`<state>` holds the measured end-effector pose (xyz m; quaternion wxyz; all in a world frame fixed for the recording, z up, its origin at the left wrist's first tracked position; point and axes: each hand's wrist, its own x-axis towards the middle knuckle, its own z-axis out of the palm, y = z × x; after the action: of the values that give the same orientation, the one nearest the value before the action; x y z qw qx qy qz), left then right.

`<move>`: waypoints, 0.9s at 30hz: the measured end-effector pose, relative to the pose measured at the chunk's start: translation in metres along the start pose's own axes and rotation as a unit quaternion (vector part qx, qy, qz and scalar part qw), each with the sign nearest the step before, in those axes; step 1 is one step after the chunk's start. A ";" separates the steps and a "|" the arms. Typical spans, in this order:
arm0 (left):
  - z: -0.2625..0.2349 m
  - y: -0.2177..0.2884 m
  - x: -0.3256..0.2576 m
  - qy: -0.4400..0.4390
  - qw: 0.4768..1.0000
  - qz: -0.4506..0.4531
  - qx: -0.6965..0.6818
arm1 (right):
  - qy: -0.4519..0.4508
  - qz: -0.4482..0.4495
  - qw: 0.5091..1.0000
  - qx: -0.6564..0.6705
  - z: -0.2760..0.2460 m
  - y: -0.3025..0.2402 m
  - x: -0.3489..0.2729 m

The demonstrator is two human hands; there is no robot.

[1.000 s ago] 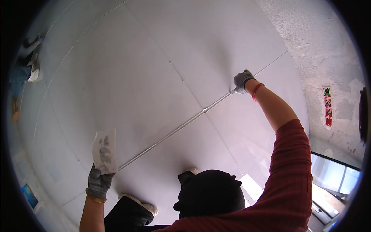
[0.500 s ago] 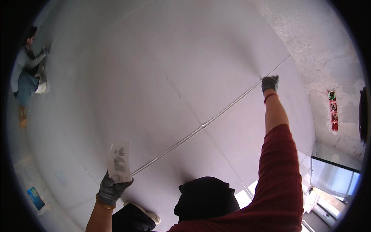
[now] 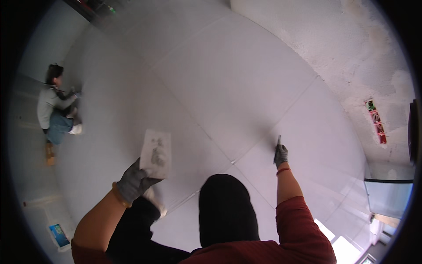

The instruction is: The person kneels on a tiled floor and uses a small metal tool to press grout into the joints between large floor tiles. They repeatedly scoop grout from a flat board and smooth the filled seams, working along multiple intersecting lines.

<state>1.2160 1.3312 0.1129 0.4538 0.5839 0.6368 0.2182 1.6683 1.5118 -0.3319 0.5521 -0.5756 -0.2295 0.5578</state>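
My left hand [image 3: 132, 180], in a grey glove, is closed on the lower edge of a pale rectangular plate [image 3: 157, 147] with grey smears on its face. My right hand [image 3: 281, 155], also gloved, grips a thin scraper-like tool [image 3: 279, 140] whose narrow end points away from me. It is close to the tiled floor [image 3: 237, 79], right of a joint crossing [image 3: 233, 162]; whether the tool touches the floor cannot be told. Pale ridges [image 3: 182, 201] border the joint on the near left stretch.
A co-worker [image 3: 56, 105] sits low at the far left, hands near the floor. A rough plastered wall [image 3: 334, 39] with red socket boxes [image 3: 376, 122] runs along the right. A rounded black shape [image 3: 227, 211] covers the lower middle. A blue rectangular item [image 3: 59, 235] lies lower left.
My right hand has drawn back toward me and left. The plate in my left hand is raised farther from me. Ridges beyond the crossing no longer show. The view has shifted.
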 end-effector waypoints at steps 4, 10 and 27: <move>-0.038 0.022 0.075 -0.097 0.916 -0.101 -0.376 | 0.067 0.106 0.991 -0.040 -0.005 0.015 -0.003; -0.046 -0.029 0.225 -0.120 0.897 -0.120 -0.408 | 0.011 0.155 0.973 -0.172 0.008 -0.007 -0.007; -0.042 -0.193 0.440 0.072 0.940 -0.108 0.315 | 0.146 0.086 0.971 -0.170 0.175 -0.140 -0.173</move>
<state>1.1170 1.7131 -0.1649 0.2201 0.6073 0.7634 -0.0024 1.5137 1.4653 -0.0993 0.4233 -0.7539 -0.1880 0.4660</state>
